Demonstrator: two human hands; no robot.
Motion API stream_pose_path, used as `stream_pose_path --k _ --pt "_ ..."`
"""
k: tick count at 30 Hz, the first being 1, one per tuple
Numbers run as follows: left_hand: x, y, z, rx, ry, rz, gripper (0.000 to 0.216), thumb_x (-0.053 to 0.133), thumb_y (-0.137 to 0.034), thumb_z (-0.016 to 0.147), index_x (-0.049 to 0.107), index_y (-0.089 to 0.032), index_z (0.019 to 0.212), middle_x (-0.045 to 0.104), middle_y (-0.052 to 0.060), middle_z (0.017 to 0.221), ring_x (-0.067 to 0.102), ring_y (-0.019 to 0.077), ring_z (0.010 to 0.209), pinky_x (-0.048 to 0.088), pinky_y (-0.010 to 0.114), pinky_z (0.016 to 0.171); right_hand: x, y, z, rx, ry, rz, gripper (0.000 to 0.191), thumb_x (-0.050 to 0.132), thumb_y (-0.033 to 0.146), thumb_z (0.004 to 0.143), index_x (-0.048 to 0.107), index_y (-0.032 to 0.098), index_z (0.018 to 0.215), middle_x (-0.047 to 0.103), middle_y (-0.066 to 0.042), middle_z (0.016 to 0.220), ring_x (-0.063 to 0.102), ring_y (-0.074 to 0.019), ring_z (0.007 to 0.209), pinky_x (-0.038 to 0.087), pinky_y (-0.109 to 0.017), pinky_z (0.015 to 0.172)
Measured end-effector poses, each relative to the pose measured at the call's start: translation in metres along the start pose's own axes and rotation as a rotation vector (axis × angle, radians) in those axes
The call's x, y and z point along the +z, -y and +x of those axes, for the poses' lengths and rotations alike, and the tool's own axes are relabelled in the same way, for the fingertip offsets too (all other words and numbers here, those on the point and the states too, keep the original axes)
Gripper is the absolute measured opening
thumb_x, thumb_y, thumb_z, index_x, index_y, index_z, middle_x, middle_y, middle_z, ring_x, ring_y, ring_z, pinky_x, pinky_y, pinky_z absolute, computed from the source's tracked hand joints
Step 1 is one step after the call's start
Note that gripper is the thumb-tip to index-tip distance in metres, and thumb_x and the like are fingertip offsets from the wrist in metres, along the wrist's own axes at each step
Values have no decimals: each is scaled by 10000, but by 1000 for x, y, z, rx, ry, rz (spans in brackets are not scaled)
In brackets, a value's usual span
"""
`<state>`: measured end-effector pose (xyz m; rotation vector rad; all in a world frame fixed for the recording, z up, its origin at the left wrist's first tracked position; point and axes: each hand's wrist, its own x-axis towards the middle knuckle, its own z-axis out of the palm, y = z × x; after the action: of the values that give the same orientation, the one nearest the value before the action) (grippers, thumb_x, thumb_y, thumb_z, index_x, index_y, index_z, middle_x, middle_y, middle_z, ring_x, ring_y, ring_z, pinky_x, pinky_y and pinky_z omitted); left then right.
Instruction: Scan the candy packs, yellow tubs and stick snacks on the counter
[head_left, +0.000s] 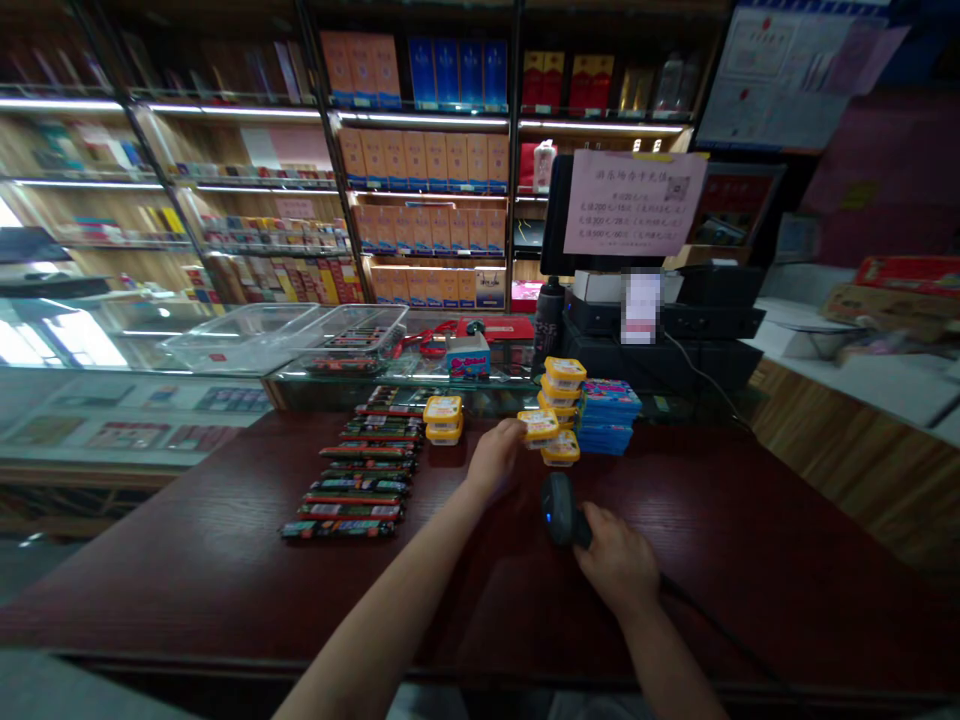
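My left hand [495, 458] pinches the left edge of a small yellow-lidded tub [538, 427]. Close behind that tub rises a stack of similar yellow tubs [564, 374], and one more tub [561, 450] sits just in front of the stack. My right hand [619, 560] is wrapped round the handle of a dark barcode scanner [559, 508], which shows a small blue light; its cable trails off to the lower right. Left of my left hand stand two stacked yellow tubs [443, 420]. Blue packets [606, 415] are piled right of the tall stack.
A long row of dark, slim packets [360, 485] lies on the dark wooden counter [202, 540]. Clear plastic bins [352, 335], a small blue box [468, 358] and a black bottle [550, 318] stand along the back. A monitor with a pink notice [634, 205] is behind the stacks.
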<state>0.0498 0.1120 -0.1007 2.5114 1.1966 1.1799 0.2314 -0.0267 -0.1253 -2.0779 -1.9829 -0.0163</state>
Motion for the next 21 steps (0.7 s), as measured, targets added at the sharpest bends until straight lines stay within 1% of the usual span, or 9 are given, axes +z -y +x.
stream_pose_path --k 3,5,8,10,11,13,16,18,21 --pt "-14 15 -28 -96 -142 -30 199 458 -147 859 589 -204 999 627 61 1028 602 171 970 490 297 863 -2 0 -3 -11 -1 20 255 520 214 806 572 227 1056 681 -27 935 650 -184 845 396 -269 690" --pt "-22 23 -48 -173 -208 -22 160 485 -164 856 588 -202 971 629 54 990 607 168 932 495 295 838 -3 1 -5 -14 0 30 235 510 217 813 576 225 1038 684 -30 926 654 -189 837 396 -272 682" --pt "-27 30 -73 -285 -268 10 123 506 -168 848 586 -197 936 626 48 958 606 167 894 491 291 807 -6 3 -6 -11 12 58 240 512 224 801 582 232 1030 694 -35 925 658 -193 820 395 -273 659" --pt "-27 31 -84 -353 -293 35 101 513 -169 843 585 -191 911 623 46 940 603 167 872 486 287 783 -9 4 -6 -2 23 124 242 519 248 789 594 245 1019 705 -35 902 665 -203 806 400 -274 641" --pt "-27 31 -87 -380 -303 44 92 518 -171 841 585 -190 901 623 45 935 601 167 862 483 286 773 -11 5 -5 -10 30 192 238 525 270 785 603 249 1009 712 -36 888 668 -211 804 409 -276 638" --pt "-26 30 -90 -414 -318 50 79 525 -173 838 585 -187 888 623 45 930 598 165 851 477 282 764 -15 7 -5 -63 52 403 245 551 323 771 622 243 991 723 -46 887 673 -226 826 445 -285 659" --pt "-25 29 -90 -426 -332 46 78 529 -172 836 586 -188 887 623 44 933 598 162 853 473 280 768 -23 13 -7 -146 101 747 314 605 358 739 638 194 1004 724 -75 976 666 -233 909 490 -311 776" --pt "-25 28 -89 -428 -333 41 84 525 -170 838 585 -190 894 622 44 938 600 159 850 473 277 766 -29 18 -11 -143 137 862 346 622 351 730 641 169 1024 718 -82 1017 660 -230 943 490 -325 839" --pt "-25 25 -89 -418 -325 39 88 521 -175 844 583 -192 903 623 45 940 601 160 856 474 275 766 -37 24 -17 -130 190 893 341 631 326 724 648 163 1023 718 -77 1018 659 -224 940 489 -332 859"
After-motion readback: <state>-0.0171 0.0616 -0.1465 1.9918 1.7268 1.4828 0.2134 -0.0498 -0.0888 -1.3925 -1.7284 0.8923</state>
